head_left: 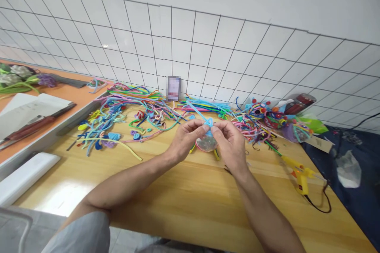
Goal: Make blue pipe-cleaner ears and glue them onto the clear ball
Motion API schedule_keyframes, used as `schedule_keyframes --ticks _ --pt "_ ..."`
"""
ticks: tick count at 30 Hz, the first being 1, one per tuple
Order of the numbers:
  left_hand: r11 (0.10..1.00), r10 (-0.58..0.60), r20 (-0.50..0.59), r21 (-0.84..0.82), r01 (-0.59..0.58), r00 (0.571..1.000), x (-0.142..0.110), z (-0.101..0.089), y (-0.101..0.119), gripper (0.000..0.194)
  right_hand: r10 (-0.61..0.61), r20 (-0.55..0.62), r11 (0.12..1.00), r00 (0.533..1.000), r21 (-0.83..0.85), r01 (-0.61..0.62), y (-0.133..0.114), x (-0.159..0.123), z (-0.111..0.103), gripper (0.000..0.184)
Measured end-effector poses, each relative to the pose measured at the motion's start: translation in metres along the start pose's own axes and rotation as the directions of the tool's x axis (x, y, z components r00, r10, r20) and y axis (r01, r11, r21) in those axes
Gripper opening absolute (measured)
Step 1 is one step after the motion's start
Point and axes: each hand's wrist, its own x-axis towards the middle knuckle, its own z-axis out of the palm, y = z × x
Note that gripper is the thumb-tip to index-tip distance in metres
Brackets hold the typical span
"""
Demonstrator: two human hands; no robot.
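Forearms outstretched | left hand, right hand nearly closed, both pinching light-blue pipe cleaner | silvery round piece below

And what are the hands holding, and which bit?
A blue pipe cleaner: the left hand and right hand pinch it around the base of its loop. Whether they also hold the shiny round piece below can't be told.

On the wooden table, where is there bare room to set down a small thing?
Bare wood of the table shows between the left forearm and right forearm, and between the right forearm and the yellow glue gun. It is crowded along the tiled wall, with colourful fuzzy stems.
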Motion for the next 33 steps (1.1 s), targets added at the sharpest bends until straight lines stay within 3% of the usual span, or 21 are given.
schedule_keyframes --ticks 6,11,14,16,18,20,22,27,33 --pt "0.998 -0.055 -0.018 -0.043 0.055 0.998 0.007 -0.004 -0.005 0.050 0.064 0.020 0.997 0.998 0.043 -0.065 0.005 0.007 -0.002 0.019" --pt "0.975 -0.110 -0.023 -0.197 0.103 0.994 0.007 0.002 -0.012 0.054 0.025 -0.087 0.998 0.996 0.064 -0.020 0.016 0.006 0.005 0.017" --pt "0.975 -0.119 -0.016 -0.192 0.114 0.993 0.003 0.006 -0.011 0.050 0.000 -0.087 0.999 0.996 0.037 0.003 0.021 0.004 0.010 0.016" --pt "0.987 -0.095 -0.044 -0.131 0.089 0.994 0.002 0.006 -0.008 0.049 -0.061 -0.100 0.998 0.993 -0.024 0.058 0.022 0.002 0.011 0.012" --pt "0.996 -0.073 -0.056 -0.061 0.069 0.996 0.001 0.005 -0.004 0.051 -0.215 -0.125 0.968 0.969 -0.158 0.194 0.019 0.001 0.009 0.009" --pt "0.998 -0.058 -0.040 -0.019 0.057 0.998 0.000 0.004 0.002 0.053 -0.403 -0.077 0.876 0.912 -0.321 0.360 0.012 0.001 0.004 0.009" --pt "0.999 -0.043 -0.008 0.004 0.043 0.999 0.000 0.003 0.008 0.053 -0.505 0.023 0.778 0.863 -0.421 0.467 0.005 0.001 -0.001 0.010" --pt "0.996 0.010 0.071 0.089 -0.016 0.997 0.002 0.001 0.017 0.050 -0.555 0.098 0.682 0.826 -0.514 0.520 -0.004 0.001 -0.008 0.016" --pt "0.978 0.060 0.171 0.188 -0.093 0.983 0.008 -0.008 0.024 0.036 -0.585 0.136 0.652 0.800 -0.507 0.563 -0.001 0.002 -0.008 0.020"
